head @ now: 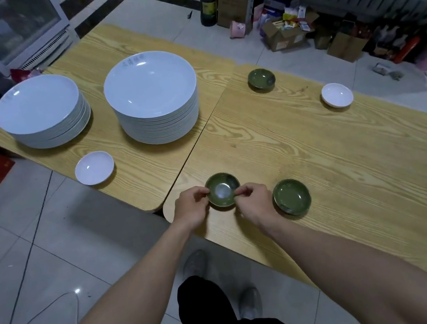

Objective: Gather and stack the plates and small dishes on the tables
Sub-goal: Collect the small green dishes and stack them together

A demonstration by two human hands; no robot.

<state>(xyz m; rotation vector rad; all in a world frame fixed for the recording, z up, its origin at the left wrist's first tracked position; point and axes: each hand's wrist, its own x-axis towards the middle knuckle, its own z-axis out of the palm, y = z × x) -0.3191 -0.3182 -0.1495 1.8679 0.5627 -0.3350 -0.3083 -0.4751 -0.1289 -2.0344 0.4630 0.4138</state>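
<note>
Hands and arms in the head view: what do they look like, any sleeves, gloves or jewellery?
The left hand and right hand are bare: no gloves, rings or watch visible. Both forearms are uncovered to the frame edge, so no sleeves show. Below: black trousers, grey shoes.

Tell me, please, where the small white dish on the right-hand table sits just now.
In the head view, the small white dish sits near the far right edge of the right-hand table, right of the far green dish and apart from it.
</note>
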